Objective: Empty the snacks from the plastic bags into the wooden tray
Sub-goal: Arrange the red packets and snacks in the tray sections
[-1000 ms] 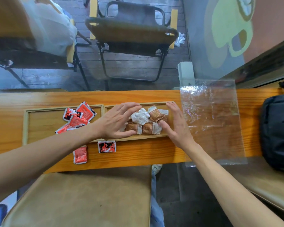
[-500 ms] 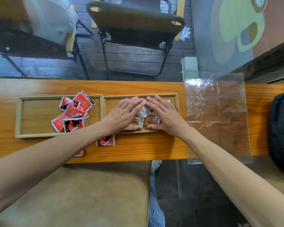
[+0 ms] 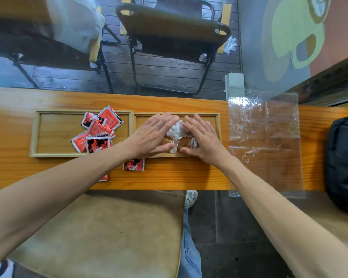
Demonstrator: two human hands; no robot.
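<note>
Spanning the view: orange wooden table [image 3: 169,177]
Floor: dark planks, folding chair [image 3: 173,31]
Left tray [image 3: 33,135]: red packets [image 3: 97,130]
Right tray [image 3: 218,127]: brown-white snacks [image 3: 178,133], left hand [image 3: 152,135] and right hand [image 3: 203,137] flat, pressing
Right: empty plastic bag [image 3: 265,137]

A black bag [image 3: 343,163] is seen at the right end of the wooden counter [image 3: 169,177], partly overhanging its near edge. Beyond the counter's far edge a folding chair [image 3: 173,33] is set on dark floorboards, with a second chair under a white cloth [image 3: 76,21] to its left. Below the counter's near edge a tan stool seat [image 3: 109,233] is seen.
</note>
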